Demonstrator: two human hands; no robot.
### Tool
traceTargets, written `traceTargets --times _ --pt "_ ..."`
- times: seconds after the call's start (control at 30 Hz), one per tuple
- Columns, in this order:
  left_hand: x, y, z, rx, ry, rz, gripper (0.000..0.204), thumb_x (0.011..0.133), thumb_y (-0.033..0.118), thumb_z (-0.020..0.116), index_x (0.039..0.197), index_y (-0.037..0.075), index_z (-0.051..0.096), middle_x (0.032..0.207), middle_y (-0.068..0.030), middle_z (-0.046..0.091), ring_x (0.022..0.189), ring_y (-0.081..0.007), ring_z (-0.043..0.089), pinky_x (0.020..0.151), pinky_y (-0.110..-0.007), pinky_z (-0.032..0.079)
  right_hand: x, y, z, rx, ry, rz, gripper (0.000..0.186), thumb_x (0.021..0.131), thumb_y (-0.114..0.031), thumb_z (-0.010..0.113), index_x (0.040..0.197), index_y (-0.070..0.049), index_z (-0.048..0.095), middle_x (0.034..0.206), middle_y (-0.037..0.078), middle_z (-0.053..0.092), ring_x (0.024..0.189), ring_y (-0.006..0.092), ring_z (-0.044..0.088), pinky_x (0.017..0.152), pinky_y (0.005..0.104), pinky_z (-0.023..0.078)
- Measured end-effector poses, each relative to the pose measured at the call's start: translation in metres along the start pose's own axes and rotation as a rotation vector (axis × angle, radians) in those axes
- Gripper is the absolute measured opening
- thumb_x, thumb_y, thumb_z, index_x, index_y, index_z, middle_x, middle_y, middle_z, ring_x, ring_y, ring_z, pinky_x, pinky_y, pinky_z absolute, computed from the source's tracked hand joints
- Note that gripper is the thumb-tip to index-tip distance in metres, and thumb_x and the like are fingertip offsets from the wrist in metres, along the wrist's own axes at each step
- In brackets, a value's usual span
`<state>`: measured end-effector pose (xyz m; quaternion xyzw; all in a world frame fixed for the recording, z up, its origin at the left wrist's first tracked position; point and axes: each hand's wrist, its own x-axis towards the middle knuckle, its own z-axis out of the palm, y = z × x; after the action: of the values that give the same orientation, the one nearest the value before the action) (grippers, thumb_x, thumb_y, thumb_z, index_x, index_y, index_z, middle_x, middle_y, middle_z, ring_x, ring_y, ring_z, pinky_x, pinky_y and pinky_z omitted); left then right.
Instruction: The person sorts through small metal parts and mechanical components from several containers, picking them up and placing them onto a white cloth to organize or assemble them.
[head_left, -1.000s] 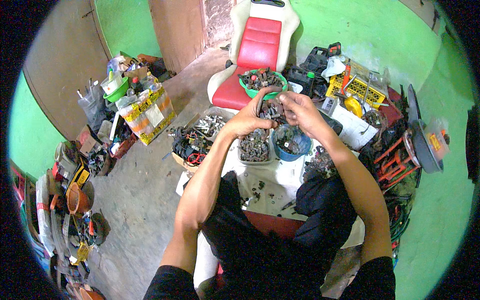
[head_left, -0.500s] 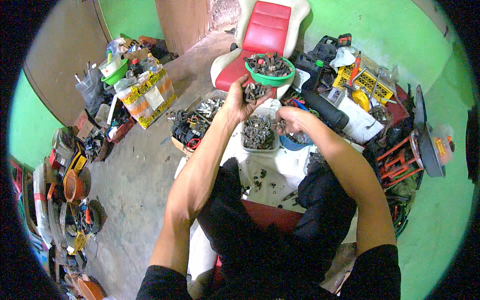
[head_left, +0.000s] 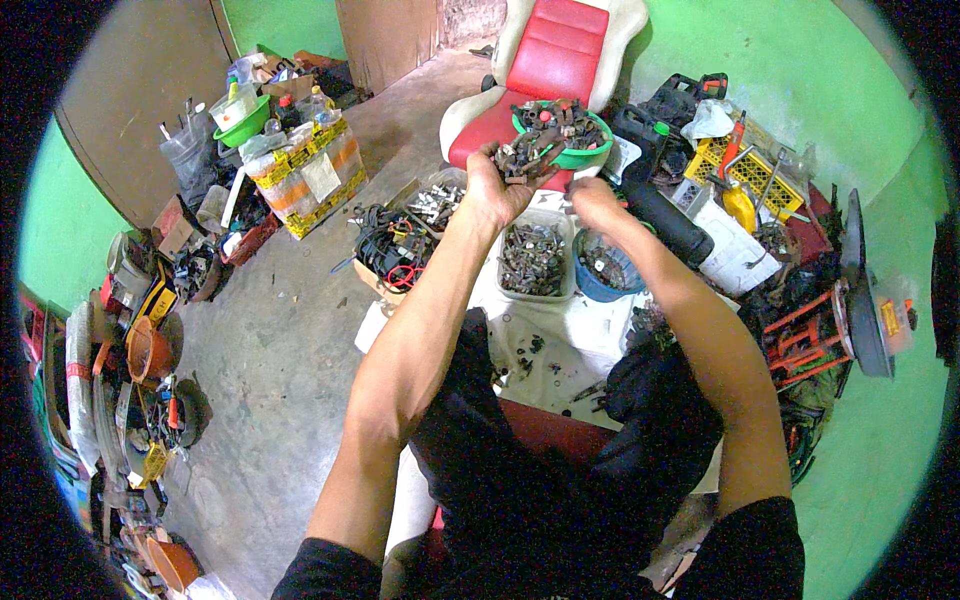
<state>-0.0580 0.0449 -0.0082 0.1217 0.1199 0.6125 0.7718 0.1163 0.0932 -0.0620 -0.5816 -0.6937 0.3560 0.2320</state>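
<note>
My left hand (head_left: 505, 188) is palm up, cupped around a heap of small dark metal parts (head_left: 525, 155), just in front of the green basin (head_left: 585, 152) full of similar parts and red pieces. My right hand (head_left: 595, 205) is curled above a blue bucket (head_left: 612, 285); its fingertips are hidden, so what it holds is unclear. Between my forearms stands a translucent tub (head_left: 532, 262) heaped with small dark parts. A white sheet (head_left: 540, 370) below carries scattered small bits.
The red-and-white seat (head_left: 540, 50) supports the basin. A box of cables (head_left: 390, 260) is left of the tub. A taped box (head_left: 310, 180) and piled clutter stand further left. Tools, a yellow crate (head_left: 740, 175) and an orange frame (head_left: 800, 340) crowd the right wall.
My left hand has turned palm up with the parts and moved slightly right toward the basin. My right hand dropped toward the blue bucket, then rose a little. The view has shifted.
</note>
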Motion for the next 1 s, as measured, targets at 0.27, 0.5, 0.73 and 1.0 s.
traceTargets --times 0.27,0.5,0.73,1.0 --pt "-0.020 -0.012 0.025 0.040 -0.041 0.037 0.045 0.092 0.030 0.029 0.118 0.001 0.051 0.116 -0.0175 0.058 0.107 -0.0321 0.055 0.094 -0.050 0.042 -0.111 -0.079 -0.038 0.164 0.151 -0.458 0.027 0.088 -0.017 0.057 0.110 -0.002 0.053 0.090 0.014 0.065 0.073 0.0216 0.065 0.065 0.0340 0.051" --pt "-0.033 -0.036 0.038 0.096 -0.105 -0.002 0.037 0.094 0.033 0.033 0.110 0.007 0.055 0.104 -0.0111 0.061 0.092 -0.0264 0.059 0.083 -0.044 0.048 -0.126 -0.081 -0.045 0.096 0.172 -0.684 0.053 0.082 -0.014 0.069 0.126 -0.004 0.042 0.099 0.011 0.055 0.080 0.0148 0.059 0.059 0.0277 0.052" --pt "-0.021 -0.047 0.028 0.246 -0.059 0.128 0.044 0.098 0.044 0.033 0.113 0.007 0.051 0.105 -0.0083 0.061 0.091 -0.0202 0.060 0.077 -0.035 0.051 -0.127 -0.085 -0.047 0.094 0.340 -0.609 0.045 0.075 -0.016 0.073 0.112 0.000 0.052 0.091 0.019 0.064 0.080 0.0285 0.065 0.071 0.0383 0.051" --pt "-0.039 -0.056 0.043 0.035 -0.016 -0.022 0.056 0.094 0.050 0.036 0.127 0.005 0.044 0.120 -0.0112 0.053 0.108 -0.0219 0.052 0.096 -0.038 0.040 -0.113 -0.079 -0.043 -0.045 0.511 -0.649 0.043 0.068 -0.009 0.077 0.104 0.000 0.055 0.084 0.014 0.061 0.072 0.0224 0.061 0.063 0.0346 0.050"
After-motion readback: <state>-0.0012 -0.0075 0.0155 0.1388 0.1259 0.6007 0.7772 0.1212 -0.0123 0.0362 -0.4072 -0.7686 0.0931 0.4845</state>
